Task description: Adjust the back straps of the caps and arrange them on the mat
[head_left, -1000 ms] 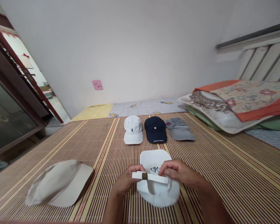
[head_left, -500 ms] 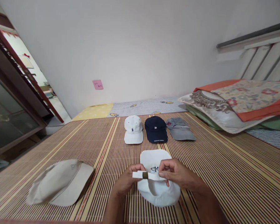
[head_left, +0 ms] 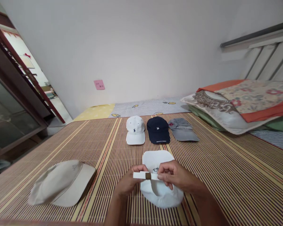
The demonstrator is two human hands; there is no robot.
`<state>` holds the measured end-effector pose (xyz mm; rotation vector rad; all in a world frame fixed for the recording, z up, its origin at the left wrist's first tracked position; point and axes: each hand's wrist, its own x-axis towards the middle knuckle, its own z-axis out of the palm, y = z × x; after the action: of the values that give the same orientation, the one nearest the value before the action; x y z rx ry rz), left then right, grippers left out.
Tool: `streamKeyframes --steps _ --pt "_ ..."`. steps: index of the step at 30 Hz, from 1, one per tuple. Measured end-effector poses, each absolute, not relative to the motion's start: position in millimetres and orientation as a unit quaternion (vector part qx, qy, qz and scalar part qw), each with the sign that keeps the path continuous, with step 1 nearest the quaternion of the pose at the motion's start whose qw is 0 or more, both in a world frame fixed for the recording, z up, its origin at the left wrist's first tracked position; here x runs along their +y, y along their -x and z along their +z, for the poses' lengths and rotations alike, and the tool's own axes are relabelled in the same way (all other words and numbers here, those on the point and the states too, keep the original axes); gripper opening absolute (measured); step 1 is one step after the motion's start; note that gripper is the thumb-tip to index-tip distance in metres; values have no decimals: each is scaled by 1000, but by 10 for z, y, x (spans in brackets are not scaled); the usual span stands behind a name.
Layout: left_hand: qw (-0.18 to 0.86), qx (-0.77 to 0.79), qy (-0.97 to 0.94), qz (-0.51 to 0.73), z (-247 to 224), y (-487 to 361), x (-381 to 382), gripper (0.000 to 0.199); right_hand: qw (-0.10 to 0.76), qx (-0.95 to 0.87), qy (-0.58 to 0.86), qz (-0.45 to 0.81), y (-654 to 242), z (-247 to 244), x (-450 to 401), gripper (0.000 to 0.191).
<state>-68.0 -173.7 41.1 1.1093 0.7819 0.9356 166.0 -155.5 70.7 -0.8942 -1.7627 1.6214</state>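
A white baseball cap [head_left: 163, 196] lies on the striped mat with its brim pointing away from me and its back opening toward me. Its white adjusting strap [head_left: 139, 175], with a brown buckle [head_left: 148, 176], is stretched level across the cap. My left hand [head_left: 129, 182] is closed on the strap left of the buckle, whose free end sticks out past the fingers. Just right of the buckle, my right hand [head_left: 175, 175] pinches the strap between thumb and forefinger and covers part of the dark lettering on the cap's front.
Behind stand a white cap [head_left: 135, 129], a navy cap [head_left: 158, 130] and a grey cap [head_left: 183, 130] in a row. A beige cap [head_left: 61, 183] lies at the left on the bamboo mat [head_left: 103, 194]. Pillows [head_left: 228, 110] are piled at the right, against a railing.
My right hand has slid a little left along the strap, closer to the buckle, covering more of the lettering. The left hand has hardly moved.
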Motion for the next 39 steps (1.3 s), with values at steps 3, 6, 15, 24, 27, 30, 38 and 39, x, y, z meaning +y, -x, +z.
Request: streamKeyframes --steps 3,6,15,24,27,30,38,39 --pt "678 351 -497 412 391 689 -1730 38 288 -660 336 608 -1670 686 -1549 22" --pt "680 350 -499 407 369 700 -1724 38 288 -664 332 605 -1675 663 -1538 24" --pt "666 363 -504 413 415 657 -1735 49 283 -671 340 595 -1688 707 -1543 29" --pt "648 387 -482 445 461 648 -1745 58 303 -696 375 532 -1894 696 -1472 44" --pt "661 371 -459 463 490 638 -1761 58 296 -692 364 548 -1949 714 -1480 45" --pt "680 348 -447 465 500 631 -1758 63 301 -684 355 562 -1988 748 -1491 43" --pt "708 247 -453 482 510 644 -1751 66 277 -653 349 613 -2001 735 -1499 29" --pt "715 225 -453 483 519 648 -1758 62 278 -654 350 611 -1999 732 -1497 29"
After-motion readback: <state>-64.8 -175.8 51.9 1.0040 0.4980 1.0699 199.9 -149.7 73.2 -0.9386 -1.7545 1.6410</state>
